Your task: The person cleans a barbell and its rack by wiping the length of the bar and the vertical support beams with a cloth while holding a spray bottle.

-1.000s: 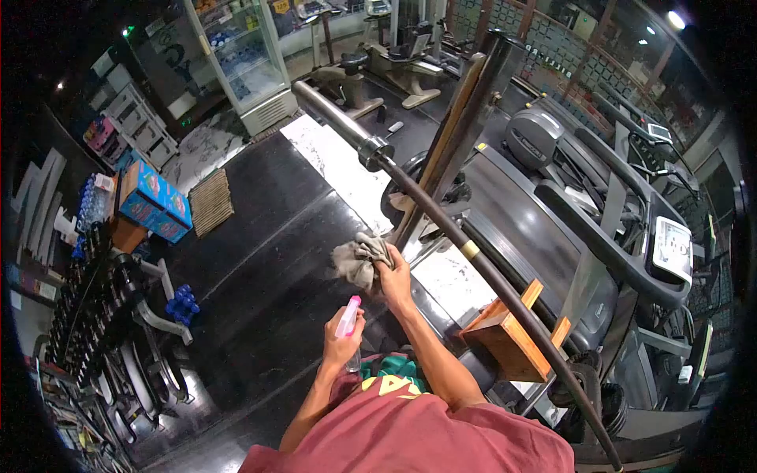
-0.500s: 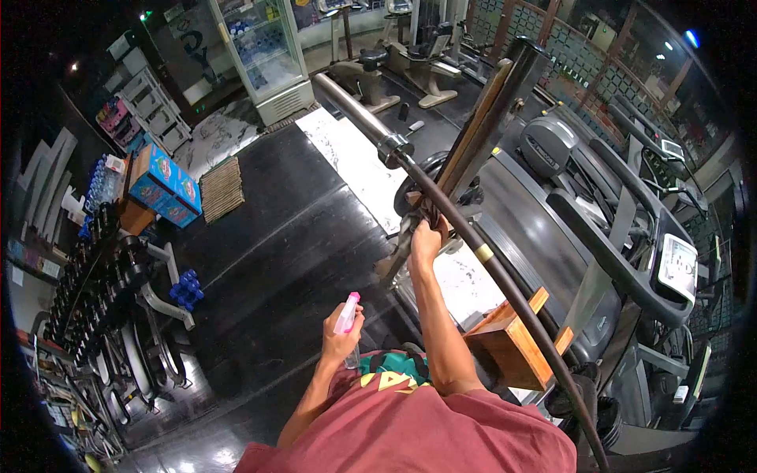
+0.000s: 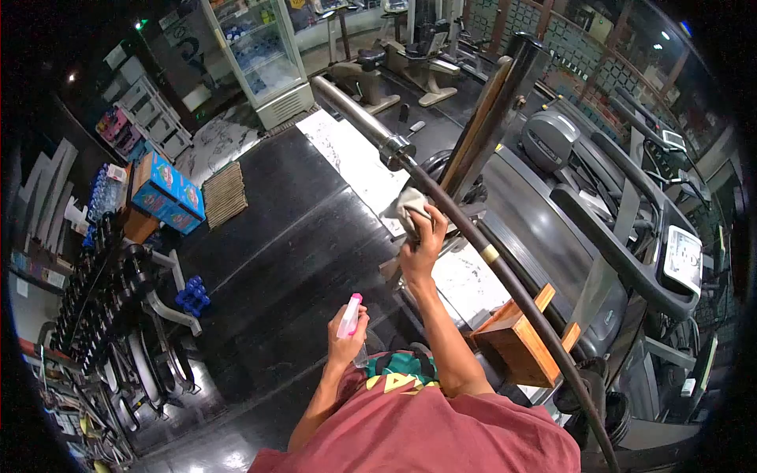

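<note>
My left hand (image 3: 347, 333) is closed round a spray bottle (image 3: 350, 314) with a pink and white top, held low in front of my body. Higher up and to the right, my right hand (image 3: 424, 246) grips a light grey cloth (image 3: 411, 206). That cloth is just below and left of a long barbell (image 3: 465, 224), near its collar. Behind the bar stands a dark upright post (image 3: 495, 118) with a wooden strip along it. A wooden box (image 3: 520, 339) sits under the bar at the lower right.
Treadmills (image 3: 583, 236) fill the right side. A dumbbell rack (image 3: 102, 292) and blue dumbbells (image 3: 192, 295) are at the left, with a blue carton (image 3: 168, 192) beyond. A glass-door fridge (image 3: 260, 55) and exercise bikes (image 3: 430, 67) stand at the back. Black matting (image 3: 284, 213) covers the floor.
My right hand has moved up slightly and turned, and the grey cloth now shows clearly in its fingers. My left hand still holds the bottle in nearly the same place.
</note>
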